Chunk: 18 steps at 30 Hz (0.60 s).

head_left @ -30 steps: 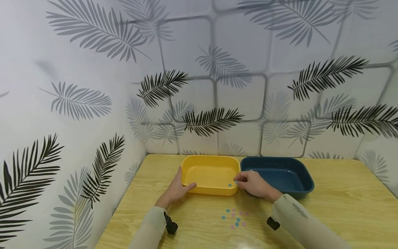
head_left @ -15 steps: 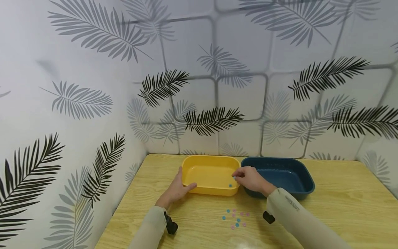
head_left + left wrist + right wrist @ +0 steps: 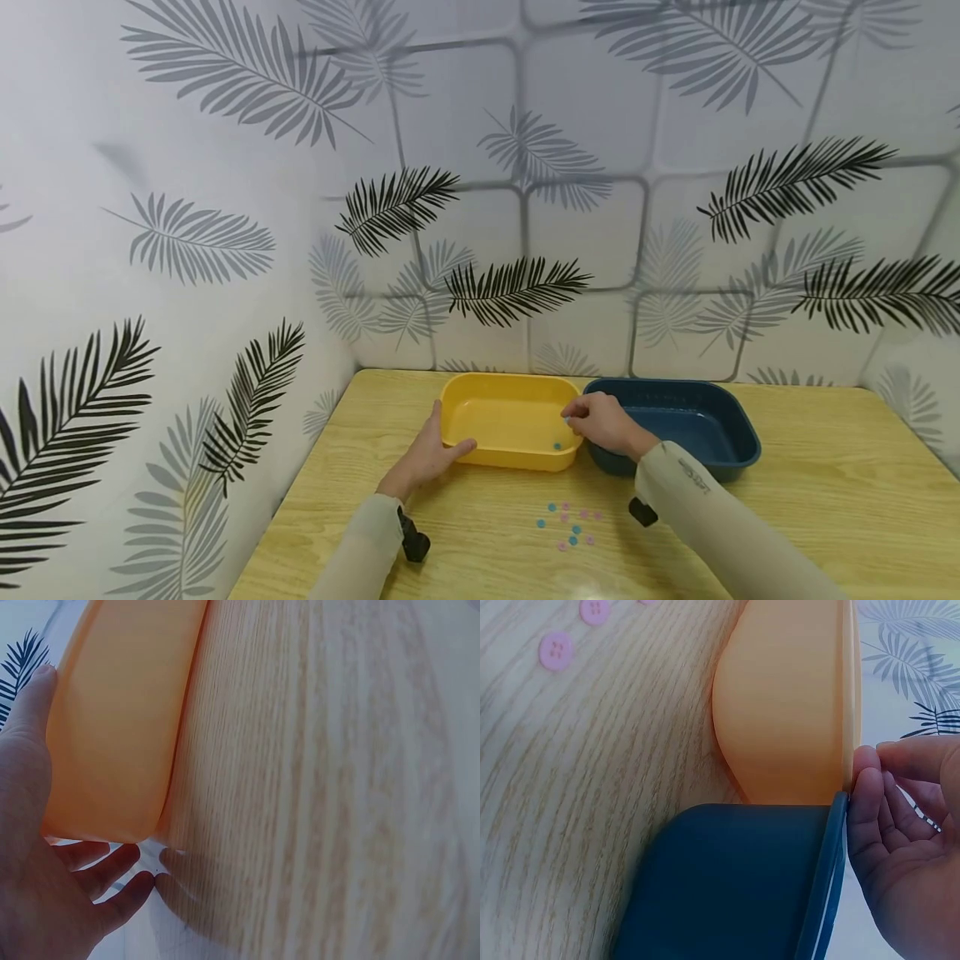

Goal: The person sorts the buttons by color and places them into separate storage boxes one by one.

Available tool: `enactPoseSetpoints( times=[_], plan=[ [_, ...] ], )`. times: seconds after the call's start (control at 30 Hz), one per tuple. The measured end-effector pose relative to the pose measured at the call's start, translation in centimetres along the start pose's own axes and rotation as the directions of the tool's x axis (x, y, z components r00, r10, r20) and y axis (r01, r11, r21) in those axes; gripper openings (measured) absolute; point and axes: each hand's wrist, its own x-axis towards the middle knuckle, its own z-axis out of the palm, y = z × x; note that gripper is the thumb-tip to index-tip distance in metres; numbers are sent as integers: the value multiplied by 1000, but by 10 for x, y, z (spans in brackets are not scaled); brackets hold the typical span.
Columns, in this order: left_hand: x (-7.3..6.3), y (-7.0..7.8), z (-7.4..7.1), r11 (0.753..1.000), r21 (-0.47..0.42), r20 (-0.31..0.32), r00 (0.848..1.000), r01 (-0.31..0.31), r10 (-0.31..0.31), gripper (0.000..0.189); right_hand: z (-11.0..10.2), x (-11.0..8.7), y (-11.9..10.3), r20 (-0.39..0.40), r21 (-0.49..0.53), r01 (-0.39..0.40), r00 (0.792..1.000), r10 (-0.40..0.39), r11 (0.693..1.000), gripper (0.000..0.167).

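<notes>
left hand (image 3: 431,458): fingers loosely spread against yellow tub (image 3: 517,459), left end. right hand (image 3: 604,423): pinching pale blue button (image 3: 567,421) at tub's right rim; second button (image 3: 557,447) inside, pink buttons (image 3: 556,650) on table (image 3: 840,492).

R hand (image 3: 911,847) by ylw tub (image 3: 787,705)

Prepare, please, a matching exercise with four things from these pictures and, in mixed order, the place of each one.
1. left hand
2. right hand
3. pink buttons
4. dark blue tub

A. on the tabletop, in front of the tubs
B. where the rims of both tubs meet
C. standing right of the yellow tub
D. against the left end of the yellow tub

Pairs: 1-D, 2-B, 3-A, 4-C
</notes>
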Motion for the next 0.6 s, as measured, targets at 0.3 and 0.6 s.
enactPoseSetpoints(
  times=[0.3,0.6],
  plan=[
    [2,-3,1,1000,-8,3,1000,5,-5,108,1,6,2,-27,-33,-13,1000,12,999,18],
    [2,-2,0,1000,7,7,1000,11,-11,108,1,9,0,-42,-71,-9,999,6,997,18]
  ],
)
